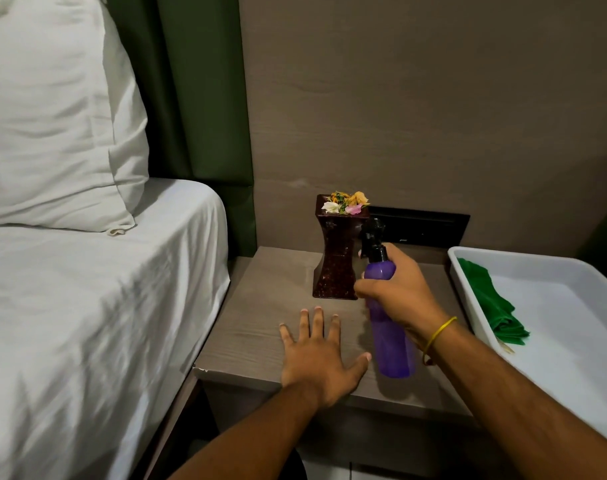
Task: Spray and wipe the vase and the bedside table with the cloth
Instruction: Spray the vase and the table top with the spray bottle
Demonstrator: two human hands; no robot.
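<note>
Nearest on the bedside table (pixel 260 327), the left hand (pixel 317 355) lies flat, fingers spread; beyond, the right hand (pixel 397 299) wraps the purple spray bottle (pixel 388 337) just beside the vase (pixel 340 251); the green cloth (pixel 489 303) sits in a white tray (pixel 572 341) right of the vase

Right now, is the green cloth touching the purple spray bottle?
Apart. The head view shows the green cloth lying in the white tray, while the purple spray bottle is held in the right hand over the bedside table.
</note>
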